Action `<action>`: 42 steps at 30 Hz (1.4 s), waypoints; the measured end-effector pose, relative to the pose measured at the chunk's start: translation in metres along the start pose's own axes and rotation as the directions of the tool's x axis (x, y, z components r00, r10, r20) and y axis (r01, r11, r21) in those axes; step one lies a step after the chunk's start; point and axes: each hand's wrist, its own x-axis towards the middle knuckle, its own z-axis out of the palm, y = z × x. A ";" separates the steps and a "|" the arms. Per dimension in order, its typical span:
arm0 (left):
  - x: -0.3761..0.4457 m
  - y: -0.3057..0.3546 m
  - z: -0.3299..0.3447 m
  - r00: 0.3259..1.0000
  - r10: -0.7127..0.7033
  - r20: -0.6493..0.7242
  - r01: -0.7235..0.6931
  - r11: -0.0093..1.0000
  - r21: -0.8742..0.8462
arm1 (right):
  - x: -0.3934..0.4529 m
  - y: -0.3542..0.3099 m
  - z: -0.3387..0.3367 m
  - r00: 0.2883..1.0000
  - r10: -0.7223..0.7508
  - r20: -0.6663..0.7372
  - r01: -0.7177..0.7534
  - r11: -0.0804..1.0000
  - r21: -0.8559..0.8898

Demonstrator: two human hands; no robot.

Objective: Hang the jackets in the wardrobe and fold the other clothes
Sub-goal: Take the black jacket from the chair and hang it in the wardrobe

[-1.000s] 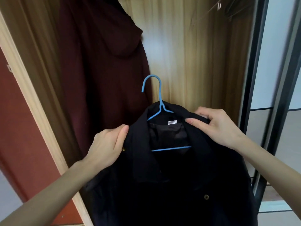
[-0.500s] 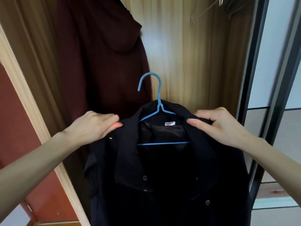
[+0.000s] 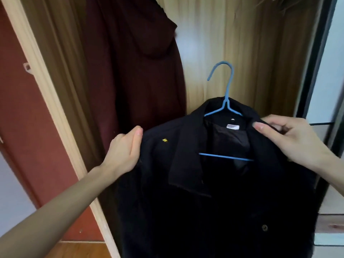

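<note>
A black jacket [image 3: 214, 183] is held up in front of the open wardrobe [image 3: 242, 53], already threaded onto a blue hanger [image 3: 226, 105] whose hook stands free above the collar and whose lower bar shows across the open neck. The left hand [image 3: 124, 151] grips the jacket's shoulder seam, fingers curled around the edge of the cloth with the thumb on top, while the right hand [image 3: 290, 138] pinches the opposite shoulder near the collar between thumb and fingers. Holding both shoulders this way likely keeps the garment spread and square on the hanger, so it does not slide off one side before it is hung. The jacket front faces the camera, its lapels falling open and a small yellow mark visible on the chest near the left hand; a button shows low on the right side. Behind it, toward the left, a dark red hooded coat [image 3: 134, 71] is hanging inside the wardrobe against the wooden back panel, so the free space for the new jacket lies to the right of it. The rail itself is out of view above the frame, so the hook probably has to be raised well up before it can catch. Neither hand is on the hook at present.
</note>
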 end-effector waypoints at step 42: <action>0.044 0.094 0.032 0.999 -0.032 0.003 0.032 0.986 -0.163 | -0.084 -0.002 0.089 0.974 0.049 -0.221 -0.204 0.616 -0.761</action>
